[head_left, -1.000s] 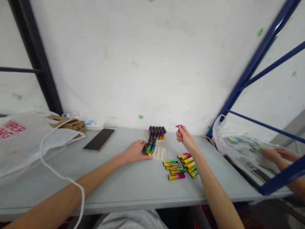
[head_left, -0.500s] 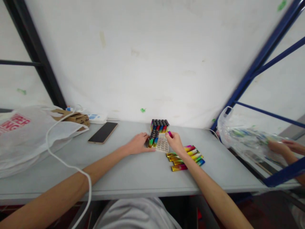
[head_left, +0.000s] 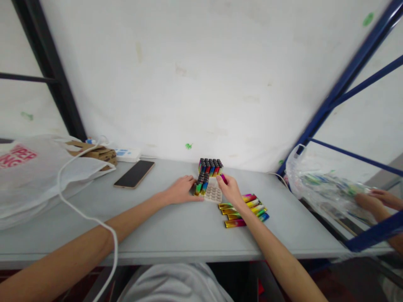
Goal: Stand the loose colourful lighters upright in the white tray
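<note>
The purple-ended tube [head_left: 223,178] is gripped in the right hand [head_left: 231,189], over the right side of the white tray [head_left: 214,195], around whose left end is the left hand [head_left: 181,191], thumb and fingers spread, while loose tubes [head_left: 235,224] lie nearer on the grey table [head_left: 176,235].

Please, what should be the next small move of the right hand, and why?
Probably, the right hand should lower the purple piece into an exposed hollow of the pale tray. The hand already holds it at the tray's right side, other pieces stand upright on the left part, and the left hand is beside them.
</note>
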Demonstrator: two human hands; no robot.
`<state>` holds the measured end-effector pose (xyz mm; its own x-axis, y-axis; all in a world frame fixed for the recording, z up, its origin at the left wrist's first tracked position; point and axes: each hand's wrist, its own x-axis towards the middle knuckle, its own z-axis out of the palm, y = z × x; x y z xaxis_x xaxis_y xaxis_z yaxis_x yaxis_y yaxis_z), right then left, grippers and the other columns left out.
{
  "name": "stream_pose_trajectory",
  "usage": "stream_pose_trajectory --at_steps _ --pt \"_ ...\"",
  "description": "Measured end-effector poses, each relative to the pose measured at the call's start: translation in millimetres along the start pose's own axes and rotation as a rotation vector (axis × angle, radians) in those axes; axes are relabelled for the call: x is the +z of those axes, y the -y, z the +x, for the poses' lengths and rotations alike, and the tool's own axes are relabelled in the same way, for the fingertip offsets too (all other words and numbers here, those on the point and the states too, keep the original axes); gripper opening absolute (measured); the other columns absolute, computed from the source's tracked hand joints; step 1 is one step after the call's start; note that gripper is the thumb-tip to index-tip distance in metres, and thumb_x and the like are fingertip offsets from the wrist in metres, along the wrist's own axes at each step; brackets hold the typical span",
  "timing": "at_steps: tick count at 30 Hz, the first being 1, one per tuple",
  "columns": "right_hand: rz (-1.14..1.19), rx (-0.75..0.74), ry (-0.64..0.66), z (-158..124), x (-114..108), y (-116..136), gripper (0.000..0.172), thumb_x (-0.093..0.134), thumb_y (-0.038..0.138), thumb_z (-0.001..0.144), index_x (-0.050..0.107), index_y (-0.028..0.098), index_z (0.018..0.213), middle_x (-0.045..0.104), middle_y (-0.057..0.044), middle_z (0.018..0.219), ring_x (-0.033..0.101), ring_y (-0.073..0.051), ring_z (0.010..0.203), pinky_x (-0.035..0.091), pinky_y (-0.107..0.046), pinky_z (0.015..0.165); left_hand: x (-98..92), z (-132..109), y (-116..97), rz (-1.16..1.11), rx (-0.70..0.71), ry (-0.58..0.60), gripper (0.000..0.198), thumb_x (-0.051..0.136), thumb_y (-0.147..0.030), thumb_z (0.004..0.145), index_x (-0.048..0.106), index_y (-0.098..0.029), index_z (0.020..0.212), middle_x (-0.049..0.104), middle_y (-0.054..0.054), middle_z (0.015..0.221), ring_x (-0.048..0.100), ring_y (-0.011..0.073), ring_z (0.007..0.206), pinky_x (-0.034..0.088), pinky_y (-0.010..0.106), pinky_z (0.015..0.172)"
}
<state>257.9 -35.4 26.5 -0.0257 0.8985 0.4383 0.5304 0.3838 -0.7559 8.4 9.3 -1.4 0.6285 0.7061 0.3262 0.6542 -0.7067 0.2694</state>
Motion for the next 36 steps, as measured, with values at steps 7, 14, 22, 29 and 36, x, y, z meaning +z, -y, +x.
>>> stream_pose_trajectory --at_steps 7,14,22,29,36 --pt "-0.122 -0.284 0.207 -3.2 -12.2 14.2 0.056 0.04 0.07 0.111 0.058 0.023 0.086 0.064 -0.006 0.088 0.06 -0.02 0.081 0.052 -0.033 0.078 -1.7 -1.0 -1.5 0.029 -0.007 0.007 0.065 0.077 -0.081 0.084 0.073 -0.02 0.105 0.073 0.012 0.106 0.07 0.0338 0.098 0.055 0.042 0.09" --pt "-0.124 -0.172 0.333 -6.6 -12.4 15.0 0.055 0.052 0.064 0.11 0.063 0.021 0.077 0.065 0.0 0.066 0.059 -0.017 0.062 0.047 -0.029 0.065 -4.3 -1.5 3.2 0.022 0.001 0.031 0.066 0.074 -0.083 0.085 0.074 -0.02 0.104 0.073 0.012 0.106 0.071 0.0328 0.097 0.055 0.041 0.088" --pt "-0.452 -0.218 0.435 -6.3 6.3 23.3 0.036 0.064 0.047 0.11 0.075 0.016 0.097 0.081 -0.01 0.085 0.073 -0.023 0.075 0.049 -0.029 0.071 -2.9 -1.5 13.4 -0.072 0.049 0.031 0.067 0.071 -0.082 0.087 0.077 -0.02 0.11 0.074 0.011 0.105 0.07 0.0324 0.098 0.054 0.039 0.09" --pt "-0.765 -0.138 0.438 -4.6 2.6 41.5 0.054 0.061 0.065 0.107 0.08 0.017 0.093 0.081 -0.012 0.085 0.073 -0.024 0.078 0.044 -0.029 0.069 -1.1 -2.3 13.1 -0.057 0.041 0.048 0.071 0.067 -0.084 0.089 0.076 -0.019 0.114 0.072 0.011 0.107 0.069 0.0333 0.1 0.053 0.04 0.091" --pt "-0.31 -0.034 0.367 8.9 -97.1 -8.1 0.059 0.056 0.069 0.104 0.079 0.017 0.089 0.078 -0.007 0.076 0.068 -0.019 0.067 0.051 -0.03 0.069 -3.3 -3.5 10.0 -0.066 0.011 0.04 0.067 0.071 -0.082 0.086 0.076 -0.019 0.109 0.073 0.012 0.107 0.071 0.0345 0.099 0.054 0.041 0.089"
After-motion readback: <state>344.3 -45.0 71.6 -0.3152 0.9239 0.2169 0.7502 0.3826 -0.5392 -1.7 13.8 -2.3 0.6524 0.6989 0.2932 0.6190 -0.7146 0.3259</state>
